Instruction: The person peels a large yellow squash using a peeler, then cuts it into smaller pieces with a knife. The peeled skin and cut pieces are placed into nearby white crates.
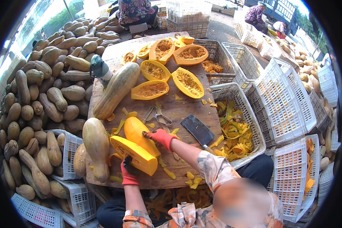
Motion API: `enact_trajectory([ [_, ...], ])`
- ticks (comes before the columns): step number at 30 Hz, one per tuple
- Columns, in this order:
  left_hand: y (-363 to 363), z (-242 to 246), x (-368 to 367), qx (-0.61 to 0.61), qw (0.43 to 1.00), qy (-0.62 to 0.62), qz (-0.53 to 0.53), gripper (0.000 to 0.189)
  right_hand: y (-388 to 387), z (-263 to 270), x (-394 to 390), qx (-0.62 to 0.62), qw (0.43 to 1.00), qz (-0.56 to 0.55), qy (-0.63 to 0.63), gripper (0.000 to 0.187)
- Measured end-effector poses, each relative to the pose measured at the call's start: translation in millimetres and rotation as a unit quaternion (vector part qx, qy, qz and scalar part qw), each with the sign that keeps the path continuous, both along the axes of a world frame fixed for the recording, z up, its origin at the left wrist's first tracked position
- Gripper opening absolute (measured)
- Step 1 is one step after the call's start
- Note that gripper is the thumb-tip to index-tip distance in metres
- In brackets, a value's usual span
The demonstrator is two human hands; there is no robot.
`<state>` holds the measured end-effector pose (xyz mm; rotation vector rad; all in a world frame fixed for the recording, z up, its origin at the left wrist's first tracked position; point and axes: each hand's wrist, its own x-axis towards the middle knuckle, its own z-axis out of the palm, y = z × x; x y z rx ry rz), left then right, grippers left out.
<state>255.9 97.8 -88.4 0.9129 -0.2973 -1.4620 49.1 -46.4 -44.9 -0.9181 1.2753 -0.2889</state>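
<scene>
My left hand [129, 172], in a red glove with dark fingers, grips the near side of a peeled squash half [148, 162] whose seedy cut face is turned up. Against it lies a second peeled half [138, 132], rounded side up, held by my gloved right hand [161, 137]. Beyond them on the wooden table [188, 108] is a metal peeler [158, 115]. A cleaver [198, 129] lies flat to the right of my right hand. Two unpeeled squashes, one long [116, 91] and one bulbous [96, 145], rest on the left side.
Several seeded-looking cut halves [188, 82] lie at the far end near a lidded bottle [100, 69]. A white crate [258, 131] of peelings adjoins the right edge. Whole squashes [55, 99] are heaped left. Stacked crates [287, 97] stand right; other people [256, 17] sit farther off.
</scene>
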Motion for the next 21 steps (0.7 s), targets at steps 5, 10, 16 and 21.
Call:
enact_trajectory([
  [5,6,-3,7,-0.033,0.999,0.011,0.015,0.044,18,0,18,-0.121,0.989,-0.036,-0.081,0.054],
  [10,6,15,-1,-0.035,0.999,-0.028,-0.016,0.046,40,26,20,-0.05,0.968,-0.074,-0.236,0.055],
  [16,-36,59,-37,-0.082,0.992,0.046,-0.084,0.048,17,56,-29,-0.152,0.945,-0.136,-0.255,0.053],
  [21,-175,99,-61,-0.116,0.979,0.117,-0.116,0.05,-81,91,-43,-0.345,0.909,-0.213,-0.096,0.058],
])
